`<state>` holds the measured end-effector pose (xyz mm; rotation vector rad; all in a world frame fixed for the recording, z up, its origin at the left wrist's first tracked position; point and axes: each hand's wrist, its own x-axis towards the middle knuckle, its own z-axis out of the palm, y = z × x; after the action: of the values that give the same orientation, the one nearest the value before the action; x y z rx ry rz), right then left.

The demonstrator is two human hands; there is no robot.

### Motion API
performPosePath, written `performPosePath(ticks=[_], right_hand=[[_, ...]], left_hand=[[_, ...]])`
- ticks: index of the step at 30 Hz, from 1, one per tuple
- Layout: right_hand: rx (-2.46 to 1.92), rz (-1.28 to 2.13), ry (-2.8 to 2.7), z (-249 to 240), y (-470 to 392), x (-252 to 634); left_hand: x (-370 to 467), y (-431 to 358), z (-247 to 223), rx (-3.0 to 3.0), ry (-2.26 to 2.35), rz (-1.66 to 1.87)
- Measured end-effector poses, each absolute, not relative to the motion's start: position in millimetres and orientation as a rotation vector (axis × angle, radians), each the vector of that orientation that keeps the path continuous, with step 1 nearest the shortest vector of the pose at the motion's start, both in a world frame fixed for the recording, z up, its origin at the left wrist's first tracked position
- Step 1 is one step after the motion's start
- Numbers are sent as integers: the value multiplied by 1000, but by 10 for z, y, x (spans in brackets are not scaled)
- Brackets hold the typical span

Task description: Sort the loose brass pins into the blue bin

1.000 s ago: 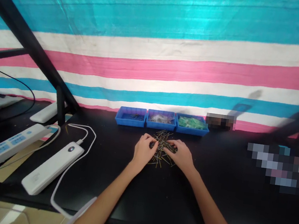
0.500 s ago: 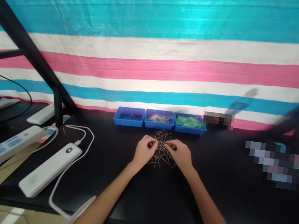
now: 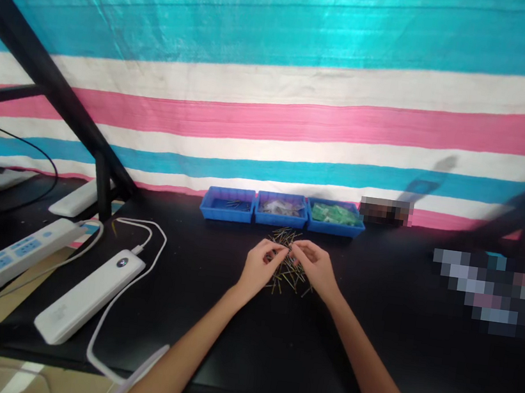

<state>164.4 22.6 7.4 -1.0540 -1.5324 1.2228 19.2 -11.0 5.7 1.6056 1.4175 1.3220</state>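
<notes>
A loose pile of thin metal sticks, like screws or nails [image 3: 288, 278], lies on the black table. Over its left side is my left hand [image 3: 262, 266], thumb and fingers pinched together. My right hand [image 3: 315, 266] is over the right side, also pinched, its fingertips almost meeting those of the left. Whatever the fingertips hold is too small to make out. Behind the pile stand three blue bins in a row: the left bin [image 3: 226, 215] has a few thin pieces, the middle bin [image 3: 280, 221] clear bags, the right bin [image 3: 335, 230] green bags.
On the left of the table [image 3: 241, 361] lies a white power bank [image 3: 89, 296] with a white cable [image 3: 104, 317]. A power strip [image 3: 6, 266] is farther left. Blurred-out items are at the right, and a striped sheet [image 3: 272, 120] hangs behind.
My left hand has moved a little to the right and my right hand slightly inward, so the fingertips have come together above the pile.
</notes>
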Motion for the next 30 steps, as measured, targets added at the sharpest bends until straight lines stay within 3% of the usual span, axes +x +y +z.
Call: performPosePath(ticks=[30], right_hand=[[-996, 1504, -1448, 168, 166, 1617]], left_hand=[[160, -88, 90, 1314, 1274, 1483]])
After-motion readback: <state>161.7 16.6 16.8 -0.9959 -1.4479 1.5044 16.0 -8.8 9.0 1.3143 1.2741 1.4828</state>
